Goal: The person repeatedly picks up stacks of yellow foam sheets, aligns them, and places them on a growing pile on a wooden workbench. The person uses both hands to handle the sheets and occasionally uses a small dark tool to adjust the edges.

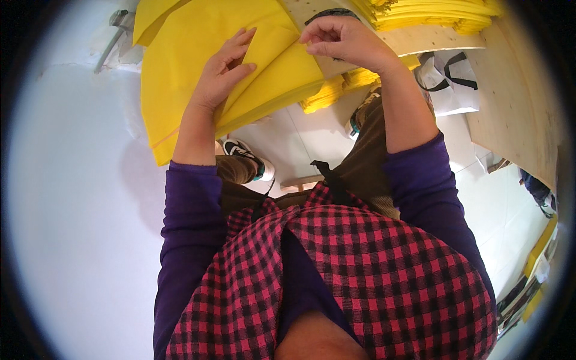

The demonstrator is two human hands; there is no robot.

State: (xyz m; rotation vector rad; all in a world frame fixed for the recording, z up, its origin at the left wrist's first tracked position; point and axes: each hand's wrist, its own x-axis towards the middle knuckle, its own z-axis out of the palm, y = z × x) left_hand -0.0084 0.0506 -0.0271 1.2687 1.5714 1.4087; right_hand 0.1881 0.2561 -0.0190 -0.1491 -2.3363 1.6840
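Observation:
Large yellow sheets [180,66], which look like soft fabric, lie stacked and partly folded at the upper left. My left hand [222,75] rests on the top sheet with its fingers stretched out and thumb apart, a fold of yellow rising beside it. At the right edge of the sheets is my right hand [348,43], its fingers curled and the thumb pressed toward them. Whether a bit of the yellow edge is caught in that pinch cannot be made out. Just behind the right hand sits a dark rounded object [332,13], mostly covered.
More yellow folded pieces [432,15] are piled on the wooden table [432,37] at the far right. A white bag with black handles [447,81] stands on the floor below. A metal bar [111,45] shows at the upper left. The table overhangs my legs and shoes [243,150].

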